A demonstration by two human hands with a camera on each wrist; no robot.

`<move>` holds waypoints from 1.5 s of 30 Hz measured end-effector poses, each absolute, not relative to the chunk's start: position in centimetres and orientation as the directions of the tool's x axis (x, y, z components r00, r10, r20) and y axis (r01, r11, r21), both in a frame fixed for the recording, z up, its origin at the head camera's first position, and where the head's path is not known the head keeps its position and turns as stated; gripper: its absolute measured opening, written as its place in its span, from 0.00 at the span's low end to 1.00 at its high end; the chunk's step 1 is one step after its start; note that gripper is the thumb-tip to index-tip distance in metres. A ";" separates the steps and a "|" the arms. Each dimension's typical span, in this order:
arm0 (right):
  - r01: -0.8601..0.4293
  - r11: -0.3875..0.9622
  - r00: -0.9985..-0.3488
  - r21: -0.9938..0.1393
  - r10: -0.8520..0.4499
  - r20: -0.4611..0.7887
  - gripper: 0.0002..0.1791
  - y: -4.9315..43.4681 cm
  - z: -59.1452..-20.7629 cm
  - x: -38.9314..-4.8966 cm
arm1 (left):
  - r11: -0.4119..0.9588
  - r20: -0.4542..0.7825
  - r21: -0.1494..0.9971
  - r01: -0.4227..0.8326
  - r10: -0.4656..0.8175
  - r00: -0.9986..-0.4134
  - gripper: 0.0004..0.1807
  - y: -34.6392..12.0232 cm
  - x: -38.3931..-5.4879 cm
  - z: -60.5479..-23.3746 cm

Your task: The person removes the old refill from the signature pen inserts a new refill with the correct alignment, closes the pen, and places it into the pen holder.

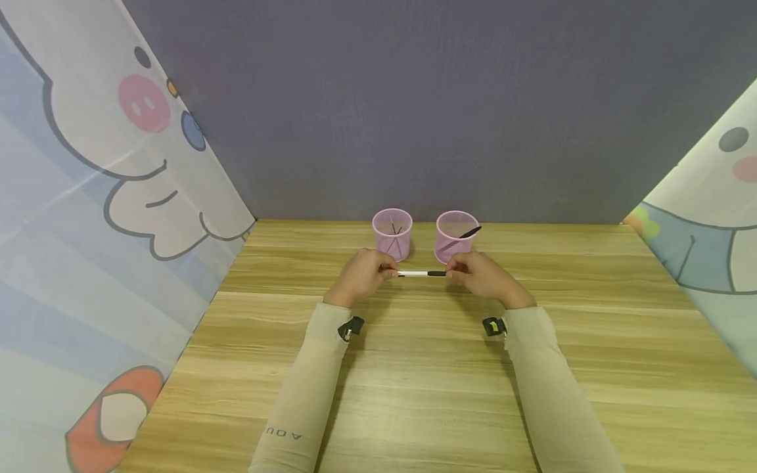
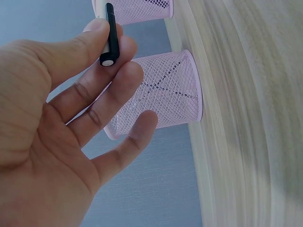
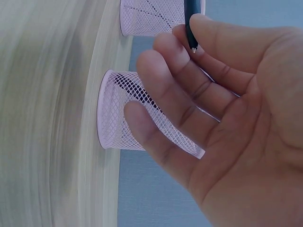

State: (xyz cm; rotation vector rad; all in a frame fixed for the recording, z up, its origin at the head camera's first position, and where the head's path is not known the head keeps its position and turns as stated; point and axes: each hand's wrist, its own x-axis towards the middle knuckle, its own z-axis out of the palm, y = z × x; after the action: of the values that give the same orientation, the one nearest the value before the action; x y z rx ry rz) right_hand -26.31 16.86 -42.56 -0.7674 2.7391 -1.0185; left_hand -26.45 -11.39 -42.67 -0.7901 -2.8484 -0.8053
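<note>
White-and-black pen is held lengthwise, clear of the counter and in front of two pink mesh cups, spanning the person's two hands. The left hand pinches the clip end between thumb and forefinger; the right hand pinches the black end likewise, with a metal point showing past the thumb in the right wrist view. On both hands the remaining fingers are spread and lightly bent. The left cup contains thin dark sticks; the right cup contains a dark pen leaning over its rim. Hazards, as judged: the grips are small and at the extremities, so early release on one side could swing or drop the barrel; a hard pull or twist could part the barrel, if its sections unscrew; the bare point could mark the skin. The right hand lies close to its cup, contact undetermined, and a careless outward sweep could tip it.
</note>
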 end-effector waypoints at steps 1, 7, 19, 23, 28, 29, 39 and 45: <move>-0.417 0.645 -0.865 -0.640 -0.498 0.062 0.04 16.9 -42.6 -26.3 | 0.729 0.207 0.469 0.498 0.457 -0.865 0.04 -11.4 -26.4 -42.7; -0.412 0.644 -0.867 -0.645 -0.495 0.059 0.04 16.9 -42.6 -26.4 | 0.728 0.207 0.472 0.498 0.458 -0.865 0.04 -11.4 -26.4 -42.6; -0.412 0.640 -0.867 -0.648 -0.494 0.064 0.02 16.9 -42.6 -26.4 | 0.728 0.205 0.470 0.499 0.460 -0.864 0.04 -11.4 -26.4 -42.6; -0.415 0.633 -0.866 -0.654 -0.496 0.069 0.02 16.9 -42.7 -26.4 | 0.726 0.206 0.476 0.497 0.457 -0.865 0.04 -11.4 -26.4 -42.6; -0.414 0.627 -0.864 -0.660 -0.498 0.068 0.02 16.8 -42.7 -26.4 | 0.725 0.204 0.480 0.494 0.455 -0.867 0.04 -11.4 -26.4 -42.6; -0.414 0.627 -0.864 -0.659 -0.499 0.068 0.02 16.8 -42.7 -26.4 | 0.725 0.203 0.480 0.494 0.456 -0.867 0.04 -11.4 -26.5 -42.6; -0.415 0.633 -0.867 -0.654 -0.492 0.075 0.03 16.8 -42.8 -26.4 | 0.697 0.215 0.501 0.513 0.474 -0.854 0.04 -11.4 -26.4 -42.6; -0.418 0.634 -0.867 -0.651 -0.492 0.079 0.03 16.8 -42.8 -26.5 | 0.682 0.210 0.525 0.509 0.476 -0.854 0.03 -11.4 -26.5 -42.6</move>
State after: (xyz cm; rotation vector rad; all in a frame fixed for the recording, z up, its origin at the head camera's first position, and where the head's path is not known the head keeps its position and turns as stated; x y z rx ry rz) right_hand -26.46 16.82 -42.79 -0.7665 2.7426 -1.0516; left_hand -26.46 -11.40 -42.62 -0.8288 -2.8292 -0.9090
